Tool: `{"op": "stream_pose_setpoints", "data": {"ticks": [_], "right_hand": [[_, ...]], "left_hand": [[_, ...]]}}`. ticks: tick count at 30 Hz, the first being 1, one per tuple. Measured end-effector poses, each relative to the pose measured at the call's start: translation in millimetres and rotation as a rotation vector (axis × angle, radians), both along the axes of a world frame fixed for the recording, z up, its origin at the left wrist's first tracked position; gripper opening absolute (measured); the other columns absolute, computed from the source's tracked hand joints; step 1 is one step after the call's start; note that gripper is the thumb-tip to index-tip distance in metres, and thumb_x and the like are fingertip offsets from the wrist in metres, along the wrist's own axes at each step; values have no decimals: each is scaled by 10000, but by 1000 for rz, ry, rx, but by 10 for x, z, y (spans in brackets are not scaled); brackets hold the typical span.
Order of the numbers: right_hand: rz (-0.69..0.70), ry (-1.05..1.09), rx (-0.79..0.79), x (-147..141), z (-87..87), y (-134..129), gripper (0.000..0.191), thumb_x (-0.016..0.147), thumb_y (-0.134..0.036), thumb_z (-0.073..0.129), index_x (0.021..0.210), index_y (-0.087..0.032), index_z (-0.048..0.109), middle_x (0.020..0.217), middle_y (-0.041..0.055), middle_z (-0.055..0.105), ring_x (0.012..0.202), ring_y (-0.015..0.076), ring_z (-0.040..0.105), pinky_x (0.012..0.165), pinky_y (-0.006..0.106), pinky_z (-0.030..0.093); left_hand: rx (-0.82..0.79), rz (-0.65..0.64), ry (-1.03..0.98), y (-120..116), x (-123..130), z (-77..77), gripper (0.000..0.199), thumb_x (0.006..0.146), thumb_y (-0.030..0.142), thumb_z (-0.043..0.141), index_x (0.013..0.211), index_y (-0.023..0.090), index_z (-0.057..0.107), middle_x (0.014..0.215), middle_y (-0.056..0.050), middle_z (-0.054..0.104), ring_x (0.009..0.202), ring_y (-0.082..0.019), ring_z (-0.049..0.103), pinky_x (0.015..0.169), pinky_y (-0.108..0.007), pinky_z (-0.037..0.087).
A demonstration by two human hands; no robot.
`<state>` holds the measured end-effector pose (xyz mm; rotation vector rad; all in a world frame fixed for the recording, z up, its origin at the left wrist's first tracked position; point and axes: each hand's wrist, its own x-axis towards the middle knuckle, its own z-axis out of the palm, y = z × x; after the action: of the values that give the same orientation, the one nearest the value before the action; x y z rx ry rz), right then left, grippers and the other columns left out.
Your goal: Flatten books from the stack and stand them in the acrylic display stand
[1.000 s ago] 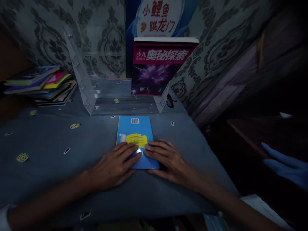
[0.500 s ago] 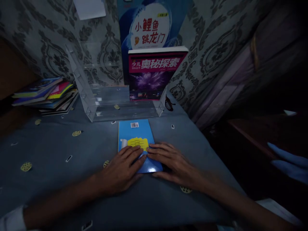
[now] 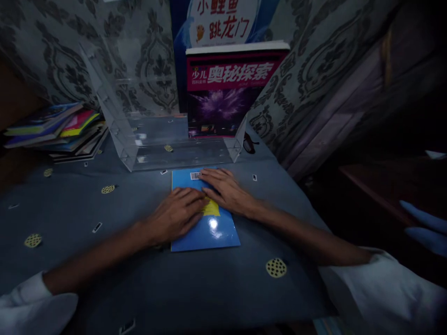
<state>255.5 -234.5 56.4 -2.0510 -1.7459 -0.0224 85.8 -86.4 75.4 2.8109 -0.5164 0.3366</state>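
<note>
A blue book (image 3: 204, 237) lies flat on the tablecloth, its back cover with a barcode and a yellow patch facing up. My left hand (image 3: 179, 211) rests on the left half of the cover, palm down with its fingers stretched out. Higher up on the same cover lies my right hand (image 3: 225, 188), also flat, its fingers over the barcode's edge. The fingertips of both hands come close together over the yellow patch and partly hide it. Neither hand grips anything.
Behind the book stands a clear acrylic rack (image 3: 122, 139) holding a purple-and-pink book (image 3: 226, 104) and a taller blue book (image 3: 220, 23). A pile of books (image 3: 66, 130) lies at the left. Dark glasses (image 3: 249, 144) sit right of the rack. The patterned tablecloth (image 3: 132, 265) ends at the right.
Both hands have slid up the book, the right one farther, onto the barcode. The book's lower part now shows. My view has tipped slightly downward.
</note>
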Motion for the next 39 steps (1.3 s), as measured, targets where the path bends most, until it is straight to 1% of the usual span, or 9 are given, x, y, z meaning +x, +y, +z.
{"op": "stream_pose_setpoints", "data": {"ticks": [5, 8, 12, 15, 20, 23, 28, 33, 39], "right_hand": [[-136, 49, 31, 138, -92, -187, 475, 1016, -412, 449, 1420, -185, 551, 1495, 141, 531, 1386, 303, 497, 1147, 574, 400], [-151, 94, 53, 172, -133, -254, 503, 1014, -446, 445, 1433, -185, 541, 1504, 136, 521, 1375, 314, 506, 1145, 587, 400], [-139, 126, 89, 194, -166, -255, 498, 1008, -454, 457, 1441, -219, 532, 1497, 115, 534, 1375, 305, 504, 1141, 581, 406], [-128, 137, 66, 207, -170, -251, 509, 1016, -459, 435, 1461, -220, 502, 1524, 117, 502, 1408, 298, 466, 1153, 584, 384], [-114, 124, 20, 219, -163, -253, 542, 1023, -450, 416, 1469, -148, 482, 1566, 172, 429, 1452, 300, 403, 1185, 571, 337], [-113, 119, 31, 214, -159, -253, 538, 1020, -437, 423, 1450, -125, 506, 1545, 187, 454, 1433, 316, 431, 1173, 567, 360], [-157, 121, 105, 197, -149, -265, 496, 1000, -464, 476, 1402, -190, 576, 1447, 148, 574, 1332, 328, 541, 1099, 588, 444], [-162, 132, 150, 203, -152, -262, 465, 976, -452, 533, 1362, -206, 615, 1357, 132, 648, 1249, 321, 602, 1065, 593, 469], [-172, 154, 144, 184, -134, -258, 492, 969, -427, 524, 1372, -150, 588, 1345, 149, 652, 1244, 330, 596, 1063, 568, 472]], "left_hand": [[37, 276, -44, 238, 113, -154, 493, 1032, 461, 426, 1394, 140, 519, 1457, -161, 530, 1359, -319, 484, 1124, -544, 414], [37, 332, -15, 296, 123, -195, 569, 1031, 519, 397, 1434, 125, 481, 1522, -166, 467, 1437, -315, 405, 1178, -541, 358], [42, 328, 30, 305, 125, -191, 611, 1038, 554, 347, 1461, 125, 451, 1555, -160, 429, 1476, -309, 349, 1205, -552, 311], [17, 326, 41, 306, 125, -183, 620, 1037, 573, 339, 1469, 142, 443, 1566, -153, 416, 1486, -302, 335, 1202, -556, 317], [-29, 308, 42, 335, 114, -199, 616, 1035, 556, 368, 1475, 132, 441, 1569, -155, 411, 1488, -302, 331, 1206, -557, 317], [-67, 330, -1, 416, 97, -212, 558, 1035, 514, 395, 1438, 140, 489, 1527, -144, 475, 1445, -289, 411, 1191, -540, 360], [-112, 377, -105, 619, 80, -211, 430, 1044, 408, 381, 1298, 152, 614, 1371, -143, 618, 1279, -278, 586, 1095, -507, 490], [-98, 304, -161, 682, 127, -213, 386, 1039, 354, 393, 1260, 156, 641, 1321, -133, 647, 1246, -271, 607, 1065, -496, 518], [-46, 202, -114, 589, 312, -172, 393, 1033, 300, 402, 1306, 122, 621, 1346, -145, 631, 1233, -272, 609, 1064, -493, 512]]}}
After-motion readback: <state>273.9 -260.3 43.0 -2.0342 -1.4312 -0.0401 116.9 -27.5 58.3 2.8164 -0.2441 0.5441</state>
